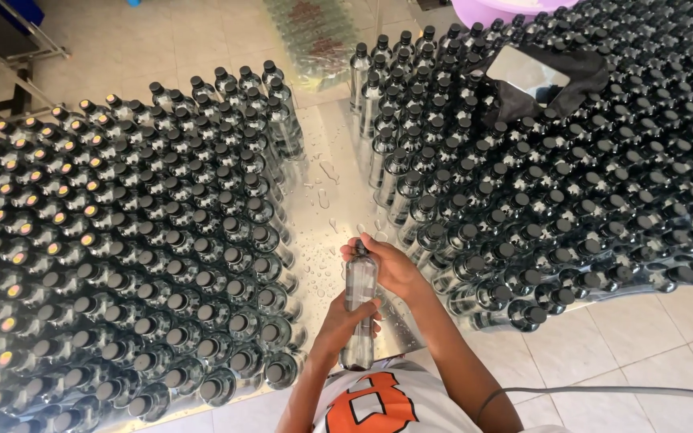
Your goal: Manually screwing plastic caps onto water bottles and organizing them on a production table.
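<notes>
Between the two big blocks of bottles, over the wet metal table [338, 144], you are holding one clear bottle [359, 301] upright in front of your chest. Your left hand [345, 321] is wrapped around its lower half, fingers curled tight on the body with the thumb across the front. Your right hand [387, 265] is closed over the top end, fingers bent around the neck and the black cap [361, 247], so both hands grip the same bottle, one above the other. Its base sits just above the near table edge, close to your white shirt [378, 401] with the orange print.

To your left stands a packed block of bottles [122, 265], all upright and capped in black; some far-left caps glow orange or yellow. To your right is a second packed block [563, 184], bottles touching one another. The bare strip of table between the blocks is dotted with water drops [322, 192], and your bottle is at the near end of that strip.

A black cloth with a shiny flat panel [527, 76] lies on top of the right block, far from your hands. A grey cable [603, 391] runs over the tiled floor [667, 337] near your right elbow.
</notes>
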